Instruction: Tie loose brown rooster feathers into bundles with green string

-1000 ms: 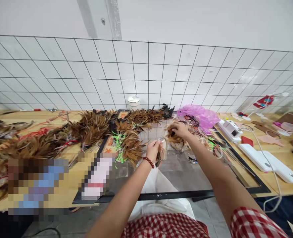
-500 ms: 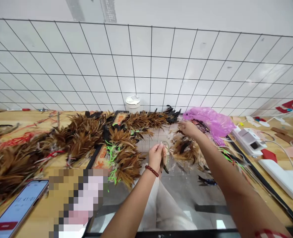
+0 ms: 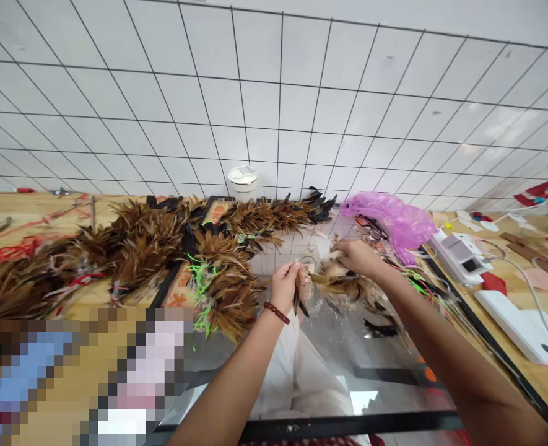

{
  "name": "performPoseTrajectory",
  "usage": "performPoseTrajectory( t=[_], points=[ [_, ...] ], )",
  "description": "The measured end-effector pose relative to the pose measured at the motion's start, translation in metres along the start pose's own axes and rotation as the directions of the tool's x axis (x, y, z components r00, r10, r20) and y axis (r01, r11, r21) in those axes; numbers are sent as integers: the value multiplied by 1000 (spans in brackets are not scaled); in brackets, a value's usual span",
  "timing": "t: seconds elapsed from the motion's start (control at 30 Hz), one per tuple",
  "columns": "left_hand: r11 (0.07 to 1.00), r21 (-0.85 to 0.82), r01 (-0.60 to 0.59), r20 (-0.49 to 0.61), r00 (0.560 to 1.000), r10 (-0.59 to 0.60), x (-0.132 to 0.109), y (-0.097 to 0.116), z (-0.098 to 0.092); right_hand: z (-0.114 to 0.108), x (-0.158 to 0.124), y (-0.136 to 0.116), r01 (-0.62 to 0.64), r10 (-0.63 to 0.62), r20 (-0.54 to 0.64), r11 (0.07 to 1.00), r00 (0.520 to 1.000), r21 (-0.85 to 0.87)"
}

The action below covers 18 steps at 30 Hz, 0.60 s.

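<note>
Head view looks down on a glass tabletop [image 3: 343, 365] set in a black frame, with the person's two bare forearms reaching out over it. The left hand [image 3: 285, 282], a bead bracelet [image 3: 276, 311] on its wrist, is closed in a pinch around a small bunch of feathers [image 3: 300, 298], held by the quill ends so that the dark tips hang down. Just beside it, the right hand [image 3: 355, 255] rests on a loose pile of feathers [image 3: 343, 286] on the glass. Its fingers are curled at the pile's near edge, but whether they pinch a feather cannot be told.

Judging by this, the step in hand is gathering: single feathers from the pile are collected into the bunch. Adding another would call for a light pinch at the quill, then laying it flush against the bunch without loosening the left hand's grip.

To the left lie long tied feather bundles [image 3: 157, 248], some bound with green cord [image 3: 199, 282]. A white cup [image 3: 243, 181] stands at the wire grid [image 3: 278, 118] behind, and a pink plastic bag [image 3: 399, 222] lies to the right, with glasses [image 3: 370, 227] on it.
</note>
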<state>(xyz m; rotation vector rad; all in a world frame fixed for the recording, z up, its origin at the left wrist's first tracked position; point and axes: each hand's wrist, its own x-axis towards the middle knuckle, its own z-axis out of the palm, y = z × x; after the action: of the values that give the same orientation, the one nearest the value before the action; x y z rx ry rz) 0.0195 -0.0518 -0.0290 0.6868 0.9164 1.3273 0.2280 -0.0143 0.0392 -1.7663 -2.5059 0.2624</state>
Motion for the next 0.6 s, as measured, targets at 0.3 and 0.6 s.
performPoseTrajectory(
  t=[0.3,0.6],
  points=[
    [1000,14,0,-38,999,1,-6,2,10,-52,-83,28,8,22,-73,918,997,397],
    [1000,-6,-30,-66,997,30,-36,9,1,-7,-113,2,-230,-193,502,714,843,661]
  ],
)
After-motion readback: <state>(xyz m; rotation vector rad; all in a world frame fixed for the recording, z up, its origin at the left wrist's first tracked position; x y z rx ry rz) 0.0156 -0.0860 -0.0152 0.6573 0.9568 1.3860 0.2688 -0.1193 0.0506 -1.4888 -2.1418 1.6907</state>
